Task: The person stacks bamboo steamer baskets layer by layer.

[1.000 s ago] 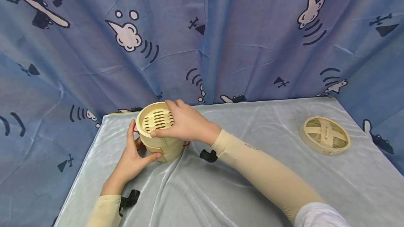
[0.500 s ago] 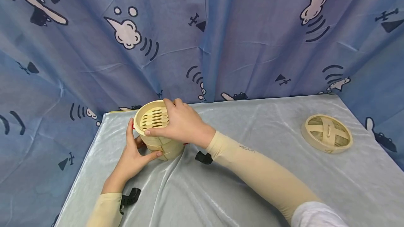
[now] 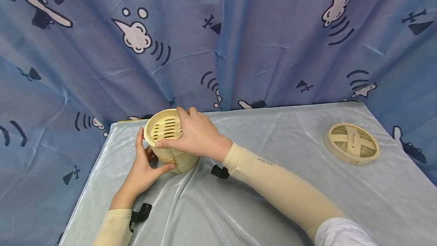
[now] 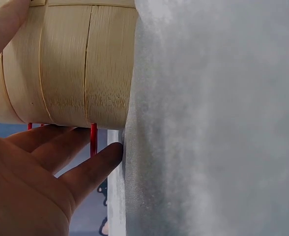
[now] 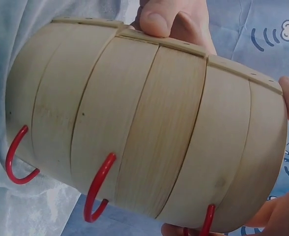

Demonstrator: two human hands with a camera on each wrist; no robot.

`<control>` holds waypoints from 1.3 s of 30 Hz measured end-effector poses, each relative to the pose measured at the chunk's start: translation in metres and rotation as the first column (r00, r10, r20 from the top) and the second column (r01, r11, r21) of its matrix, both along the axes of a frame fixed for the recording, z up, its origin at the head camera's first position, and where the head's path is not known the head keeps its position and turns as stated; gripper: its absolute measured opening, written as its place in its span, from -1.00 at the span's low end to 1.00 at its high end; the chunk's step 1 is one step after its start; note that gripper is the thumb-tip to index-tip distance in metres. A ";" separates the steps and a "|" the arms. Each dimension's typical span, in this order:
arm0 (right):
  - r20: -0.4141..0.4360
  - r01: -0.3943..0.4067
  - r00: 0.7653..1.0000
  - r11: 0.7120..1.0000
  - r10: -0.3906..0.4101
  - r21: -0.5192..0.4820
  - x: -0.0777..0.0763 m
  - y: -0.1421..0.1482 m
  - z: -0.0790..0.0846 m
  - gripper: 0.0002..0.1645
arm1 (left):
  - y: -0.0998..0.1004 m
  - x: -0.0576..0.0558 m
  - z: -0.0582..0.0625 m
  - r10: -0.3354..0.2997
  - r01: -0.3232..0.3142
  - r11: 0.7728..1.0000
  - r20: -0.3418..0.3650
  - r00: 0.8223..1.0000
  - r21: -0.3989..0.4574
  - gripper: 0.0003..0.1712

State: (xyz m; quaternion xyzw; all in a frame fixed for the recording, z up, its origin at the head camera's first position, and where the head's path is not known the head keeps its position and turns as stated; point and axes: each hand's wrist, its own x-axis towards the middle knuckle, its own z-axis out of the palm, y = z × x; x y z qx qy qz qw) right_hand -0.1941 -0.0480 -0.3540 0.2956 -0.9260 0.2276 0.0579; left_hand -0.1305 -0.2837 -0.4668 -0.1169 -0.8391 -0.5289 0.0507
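A stack of bamboo steamer baskets [image 3: 186, 161] stands at the table's back left, three tiers showing in the right wrist view with red loop handles [image 5: 99, 187]. My right hand [image 3: 196, 132] grips the top steamer basket [image 5: 245, 123] from above, thumb on its near side and fingers over the far rim. Its slatted floor shows partly, the rest hidden under that hand. Lower down, my left hand [image 3: 143, 170] holds the stack's left side, its thumb in front and fingers reaching behind. In the left wrist view, a fingertip [image 4: 112, 153] lies beside a red handle.
A round bamboo lid [image 3: 353, 144] with crossed bands rests at the right of the table. Grey cloth [image 3: 259, 208] covers the table, wrinkled near the stack. A blue patterned curtain [image 3: 266, 48] hangs right behind the back edge.
The top basket and my right hand have shifted slightly left, lining up more closely with the tiers below. My left hand has stayed nearly still. Little differs over the last half second.
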 end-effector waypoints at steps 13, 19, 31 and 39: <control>0.009 0.024 1.000 1.000 -0.024 -0.009 -0.003 0.040 0.005 0.29 | 0.006 0.002 -0.003 0.018 -0.020 0.999 -0.055 0.998 -0.044 0.70; 0.041 0.036 0.999 0.999 -0.035 -0.021 -0.004 0.074 0.003 0.29 | 0.009 0.006 -0.005 0.035 -0.038 0.999 -0.089 0.995 -0.030 0.75; -0.010 0.093 0.996 0.994 -0.094 -0.061 -0.004 0.129 -0.012 0.22 | 0.019 0.011 0.003 0.076 -0.076 0.997 -0.027 0.997 -0.013 0.72; 0.042 0.136 0.990 0.989 -0.133 -0.059 -0.001 0.152 -0.024 0.21 | 0.024 0.010 0.001 0.088 -0.093 0.994 -0.083 0.993 -0.065 0.53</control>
